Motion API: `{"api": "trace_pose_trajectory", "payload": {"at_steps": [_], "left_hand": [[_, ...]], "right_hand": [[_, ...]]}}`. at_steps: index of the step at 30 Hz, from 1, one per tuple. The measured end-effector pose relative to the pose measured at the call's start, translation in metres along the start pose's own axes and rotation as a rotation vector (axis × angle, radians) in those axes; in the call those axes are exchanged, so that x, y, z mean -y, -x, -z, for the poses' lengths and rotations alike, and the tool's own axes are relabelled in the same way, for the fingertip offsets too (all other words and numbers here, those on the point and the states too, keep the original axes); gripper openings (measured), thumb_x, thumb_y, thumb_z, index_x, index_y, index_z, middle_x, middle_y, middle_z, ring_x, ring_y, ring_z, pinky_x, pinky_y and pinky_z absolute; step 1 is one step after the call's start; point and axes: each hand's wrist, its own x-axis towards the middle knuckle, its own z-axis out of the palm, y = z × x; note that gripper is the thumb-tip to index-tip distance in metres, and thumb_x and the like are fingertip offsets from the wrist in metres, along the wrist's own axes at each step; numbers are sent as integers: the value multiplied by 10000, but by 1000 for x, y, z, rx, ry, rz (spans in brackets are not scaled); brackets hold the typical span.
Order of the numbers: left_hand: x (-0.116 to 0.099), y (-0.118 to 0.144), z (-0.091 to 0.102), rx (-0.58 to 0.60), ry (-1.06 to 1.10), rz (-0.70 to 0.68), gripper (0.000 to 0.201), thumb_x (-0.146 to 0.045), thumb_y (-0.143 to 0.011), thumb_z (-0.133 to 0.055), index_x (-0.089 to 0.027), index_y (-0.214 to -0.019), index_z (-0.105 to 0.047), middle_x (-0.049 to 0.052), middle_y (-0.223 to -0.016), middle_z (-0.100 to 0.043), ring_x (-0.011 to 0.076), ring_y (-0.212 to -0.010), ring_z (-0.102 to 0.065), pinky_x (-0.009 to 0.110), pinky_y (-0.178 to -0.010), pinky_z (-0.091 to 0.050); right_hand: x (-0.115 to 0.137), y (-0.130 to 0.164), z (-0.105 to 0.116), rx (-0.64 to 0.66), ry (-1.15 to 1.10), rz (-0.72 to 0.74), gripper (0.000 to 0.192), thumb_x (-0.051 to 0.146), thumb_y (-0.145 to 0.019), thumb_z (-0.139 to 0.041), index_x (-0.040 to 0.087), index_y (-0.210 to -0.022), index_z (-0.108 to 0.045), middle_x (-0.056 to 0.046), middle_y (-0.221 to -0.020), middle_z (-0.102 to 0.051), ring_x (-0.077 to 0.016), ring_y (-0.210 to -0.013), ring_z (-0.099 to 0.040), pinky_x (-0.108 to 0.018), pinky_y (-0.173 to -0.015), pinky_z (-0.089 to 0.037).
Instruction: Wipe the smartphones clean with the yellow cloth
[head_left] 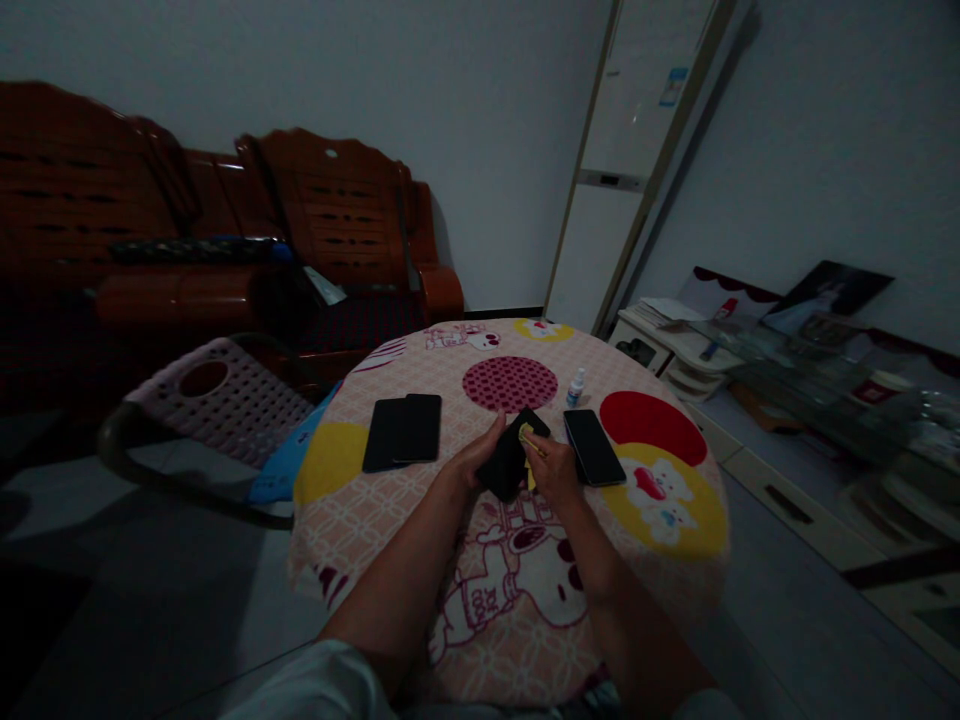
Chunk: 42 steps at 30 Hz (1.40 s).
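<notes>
Two hands working on a dark phone over a round table

The left hand (480, 462) grips a dark phone (512, 455) at centre; the right hand (553, 468) presses a small yellow cloth (526, 433) against it. On the patterned tablecloth (510, 560), two phones (403, 431) lie at 10 o'clock, another phone (594, 447) just beside at 3, a small bottle (575, 388) at 1.
</notes>
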Motion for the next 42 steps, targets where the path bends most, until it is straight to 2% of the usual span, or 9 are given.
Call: {"api": "trace_pose_trajectory", "payload": {"at_steps": [4,8,14,19,22,28,33,36,42], "left_hand": [[-4,-3,7,-49,81,-76,631,-688,-844,-330,-134,-930,-620,71,-701,-660,172,-580,-636,277,-566,-513],[-8,-2,7,-9,106,-98,710,-696,-852,-262,-106,-983,-634,120,-788,-684,201,-667,-660,298,-634,-519],[-6,-1,5,-6,89,-77,616,-679,-850,-316,-150,-955,-614,77,-712,-665,183,-580,-637,308,-582,-524],[-2,1,4,153,30,-10,700,-718,-822,-290,-124,-1034,-592,124,-759,-668,218,-600,-650,345,-563,-526],[-1,1,4,195,5,27,729,-734,-814,-270,-117,-1032,-592,136,-768,-669,218,-597,-649,338,-558,-521],[1,-1,7,115,-68,41,709,-762,-786,-307,-129,-901,-604,116,-698,-659,212,-554,-635,337,-542,-516],[3,0,3,57,-163,47,690,-767,-770,-349,-135,-858,-609,106,-676,-660,198,-508,-614,319,-504,-504],[4,-1,2,24,-117,49,683,-764,-776,-340,-140,-848,-608,88,-652,-648,196,-489,-603,322,-493,-502],[4,-13,6,-44,107,-15,632,-744,-788,-369,-162,-806,-616,36,-618,-625,168,-517,-601,282,-532,-492]], "right_hand": [[11,4,-5,148,-69,60,273,212,-844,-549,210,-1064,-711,-80,-996,-736,-232,-905,-697,-305,-788,-539],[14,6,-8,207,-110,86,264,175,-832,-561,224,-1036,-721,-64,-977,-742,-226,-893,-701,-297,-789,-536],[9,2,-3,64,-93,7,270,233,-863,-536,182,-1066,-708,-98,-1041,-721,-241,-937,-691,-315,-795,-534],[-3,-3,5,-118,-26,-86,284,281,-870,-508,177,-1013,-729,-90,-917,-748,-232,-795,-707,-305,-715,-539],[-8,-4,6,-164,-5,-104,286,287,-864,-505,179,-987,-740,-101,-913,-748,-237,-803,-704,-308,-732,-538],[-7,-1,1,-105,-88,-85,321,316,-851,-524,173,-1070,-711,-100,-963,-740,-254,-836,-708,-328,-722,-556],[-8,-2,2,-159,-99,-88,309,301,-846,-529,175,-1055,-717,-103,-998,-732,-252,-891,-701,-343,-795,-550],[-7,-2,1,-126,-102,-85,301,290,-841,-536,180,-1055,-716,-100,-1011,-728,-256,-914,-697,-355,-816,-546],[11,4,-8,68,-149,39,278,229,-856,-531,196,-1070,-706,-87,-1046,-721,-238,-954,-686,-345,-838,-536]]}}
